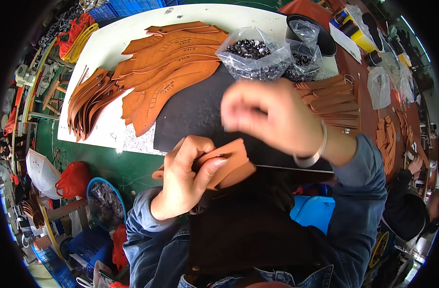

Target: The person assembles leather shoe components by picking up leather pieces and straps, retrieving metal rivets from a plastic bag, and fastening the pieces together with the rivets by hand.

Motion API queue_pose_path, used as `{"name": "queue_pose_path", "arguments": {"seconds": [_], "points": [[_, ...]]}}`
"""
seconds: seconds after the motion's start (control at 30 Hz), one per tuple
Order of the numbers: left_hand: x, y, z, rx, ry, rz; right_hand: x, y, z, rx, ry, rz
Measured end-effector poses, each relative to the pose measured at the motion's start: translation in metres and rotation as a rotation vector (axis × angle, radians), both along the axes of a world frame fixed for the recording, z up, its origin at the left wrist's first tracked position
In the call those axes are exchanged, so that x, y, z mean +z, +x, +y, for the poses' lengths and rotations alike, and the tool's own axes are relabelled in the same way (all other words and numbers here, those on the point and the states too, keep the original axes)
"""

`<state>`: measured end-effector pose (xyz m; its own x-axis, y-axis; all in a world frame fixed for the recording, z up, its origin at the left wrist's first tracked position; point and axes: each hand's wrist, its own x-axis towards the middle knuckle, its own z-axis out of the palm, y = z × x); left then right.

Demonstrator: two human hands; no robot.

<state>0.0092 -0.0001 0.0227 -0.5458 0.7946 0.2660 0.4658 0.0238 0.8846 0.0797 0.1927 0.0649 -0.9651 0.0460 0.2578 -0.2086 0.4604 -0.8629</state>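
Clearly, the left grip holds brown leather.

The white-topped table stands on a green floor. A reddish-brown work surface extends along the right side. At the far left, a long structure with a yellow edge runs beside the floor. A bright, narrow light strip is located at upper right.

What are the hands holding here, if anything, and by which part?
Left hand: brown leather piece, gripped left of its free right end. Right hand: blurred, cannot tell.
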Motion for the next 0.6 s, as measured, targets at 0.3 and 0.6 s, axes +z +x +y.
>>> {"name": "queue_pose_path", "arguments": {"seconds": [0.3,0.6], "points": [[-0.010,-0.003,-0.004,-0.029,-0.085,-0.017,-0.045,-0.070,0.092,-0.329,1.314,-0.198],[-0.007,-0.005,0.002,-0.075,-0.021,0.130,-0.041,-0.066,0.092,-0.289,1.179,-0.095]]}}
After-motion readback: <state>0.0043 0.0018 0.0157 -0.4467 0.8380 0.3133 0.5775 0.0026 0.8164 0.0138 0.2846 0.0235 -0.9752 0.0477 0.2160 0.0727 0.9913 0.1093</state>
